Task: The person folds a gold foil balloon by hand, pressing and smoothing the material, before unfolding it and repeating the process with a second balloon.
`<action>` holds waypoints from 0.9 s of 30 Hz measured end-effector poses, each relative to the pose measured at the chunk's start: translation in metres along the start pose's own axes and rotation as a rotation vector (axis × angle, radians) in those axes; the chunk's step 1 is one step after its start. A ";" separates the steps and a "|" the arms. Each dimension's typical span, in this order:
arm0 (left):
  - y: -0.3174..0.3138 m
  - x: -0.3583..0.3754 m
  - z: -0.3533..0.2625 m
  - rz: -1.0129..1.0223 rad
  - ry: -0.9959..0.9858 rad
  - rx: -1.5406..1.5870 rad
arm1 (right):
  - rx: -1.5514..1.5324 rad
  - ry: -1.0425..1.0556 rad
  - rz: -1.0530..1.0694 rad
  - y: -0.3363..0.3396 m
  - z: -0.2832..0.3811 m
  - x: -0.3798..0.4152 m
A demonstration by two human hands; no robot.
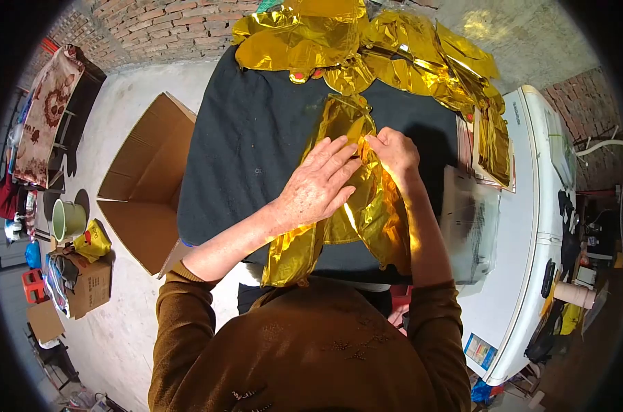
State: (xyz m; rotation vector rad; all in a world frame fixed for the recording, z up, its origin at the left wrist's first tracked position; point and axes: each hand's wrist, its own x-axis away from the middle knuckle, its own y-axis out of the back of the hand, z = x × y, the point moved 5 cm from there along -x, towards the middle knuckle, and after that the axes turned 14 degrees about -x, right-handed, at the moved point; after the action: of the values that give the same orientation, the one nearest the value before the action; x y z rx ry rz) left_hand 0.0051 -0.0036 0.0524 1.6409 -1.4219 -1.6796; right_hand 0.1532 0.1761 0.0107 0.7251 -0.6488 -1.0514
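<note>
A flat, crinkled gold foil balloon lies on the dark cloth of the table in front of me, its lower parts hanging toward my body. My left hand rests flat on its left side, fingers stretched out and slightly apart. On the upper right of the same foil, my right hand is closed, thumb and fingers pinching an edge. The fingertips of both hands are close together. More gold foil balloons are heaped at the far edge of the table, some with small red spots.
Dark cloth covers the table. An open cardboard box stands on its left. To the right are a white freezer, a clear plastic bag and a stack of folded gold foil. A green bucket sits farther left.
</note>
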 end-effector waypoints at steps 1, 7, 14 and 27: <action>0.003 0.001 0.001 -0.007 0.007 -0.015 | -0.001 0.007 -0.003 0.000 0.000 0.001; 0.014 0.009 0.001 -0.026 0.049 0.011 | -0.017 -0.007 -0.006 0.001 0.005 0.004; 0.024 0.022 0.047 -0.222 0.487 0.256 | -0.001 0.023 -0.017 0.000 0.003 0.003; -0.007 0.019 0.045 -0.021 0.354 0.317 | 0.039 0.014 -0.060 0.003 0.013 0.008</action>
State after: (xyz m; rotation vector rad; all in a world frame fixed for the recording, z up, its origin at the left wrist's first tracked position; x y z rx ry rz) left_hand -0.0373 0.0008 0.0275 2.0059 -1.5439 -1.1360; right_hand 0.1477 0.1663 0.0217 0.7891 -0.6403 -1.0903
